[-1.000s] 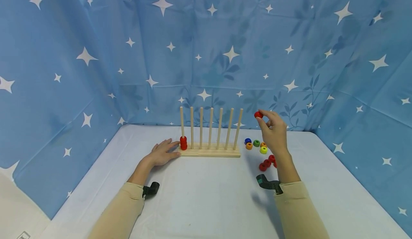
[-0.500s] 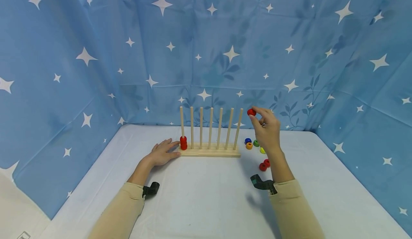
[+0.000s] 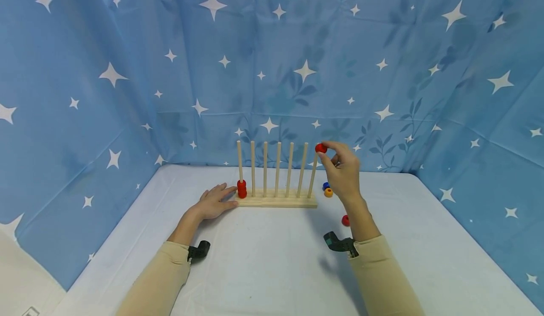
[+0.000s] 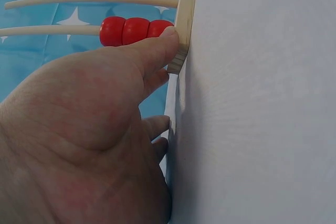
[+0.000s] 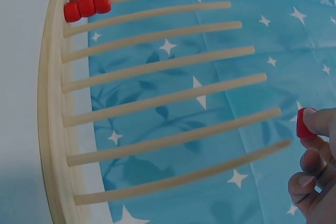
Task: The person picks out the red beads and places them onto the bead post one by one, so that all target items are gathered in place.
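A wooden rack [image 3: 276,204] with a row of upright pegs stands at the back of the table. Three red beads [image 3: 242,189] are stacked on its leftmost peg. My left hand [image 3: 214,205] holds the rack's left end, thumb at the front and a finger behind, its other fingers extended. My right hand [image 3: 344,172] pinches another red bead [image 3: 320,149] between thumb and index finger, level with the upper part of the rightmost peg. In the right wrist view this bead [image 5: 302,124] is apart from the peg tips, beyond the two nearest pegs.
On the table right of the rack lie a blue bead [image 3: 326,185], an orange bead [image 3: 328,192] and a red bead [image 3: 346,220], partly covered by the right arm. A blue star-patterned curtain [image 3: 272,70] surrounds the white table [image 3: 263,259].
My right hand has moved left with its red bead, from right of the rack to the rightmost peg. It now hides more of the loose beads. The left hand has stayed put.
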A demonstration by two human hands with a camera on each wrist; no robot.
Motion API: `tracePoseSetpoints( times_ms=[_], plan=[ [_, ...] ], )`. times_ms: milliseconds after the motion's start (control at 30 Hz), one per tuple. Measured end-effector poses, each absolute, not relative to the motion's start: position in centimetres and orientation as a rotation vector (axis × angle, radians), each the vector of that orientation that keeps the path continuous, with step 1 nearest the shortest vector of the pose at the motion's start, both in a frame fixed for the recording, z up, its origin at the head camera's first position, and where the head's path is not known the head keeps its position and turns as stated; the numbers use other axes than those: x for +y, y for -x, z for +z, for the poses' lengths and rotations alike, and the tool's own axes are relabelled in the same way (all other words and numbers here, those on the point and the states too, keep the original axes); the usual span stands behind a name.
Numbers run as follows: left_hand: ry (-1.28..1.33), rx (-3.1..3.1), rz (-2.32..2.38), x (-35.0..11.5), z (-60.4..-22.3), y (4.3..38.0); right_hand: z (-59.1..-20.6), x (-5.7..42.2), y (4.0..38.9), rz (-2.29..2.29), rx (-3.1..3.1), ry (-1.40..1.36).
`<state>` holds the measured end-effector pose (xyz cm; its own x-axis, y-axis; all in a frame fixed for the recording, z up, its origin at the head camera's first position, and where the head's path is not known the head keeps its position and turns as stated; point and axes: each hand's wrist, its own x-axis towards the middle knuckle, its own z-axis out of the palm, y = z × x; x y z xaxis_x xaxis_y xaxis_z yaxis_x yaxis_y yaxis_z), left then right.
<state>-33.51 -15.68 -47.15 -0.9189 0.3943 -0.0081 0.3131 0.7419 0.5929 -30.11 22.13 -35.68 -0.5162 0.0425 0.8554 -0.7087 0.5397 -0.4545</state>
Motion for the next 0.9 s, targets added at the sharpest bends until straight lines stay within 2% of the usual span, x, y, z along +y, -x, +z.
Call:
tracePoseSetpoints(
  times_ms=[367, 633, 900],
  plan=[
    [-0.553, 2.806, 0.927, -15.6, -47.5, 33.9, -33.3, 18.9, 27.5, 1.090, -1.846, -0.623],
    [-0.554, 2.804, 0.928, -15.9, -48.4, 34.7, -34.3, 17.9, 30.1, 1.091, -1.872, -0.657],
    [-0.560, 2.811, 0.909, -15.7, -47.3, 33.6, -34.4, 16.4, 31.2, 1.026, -1.925, -0.726]
  ],
)
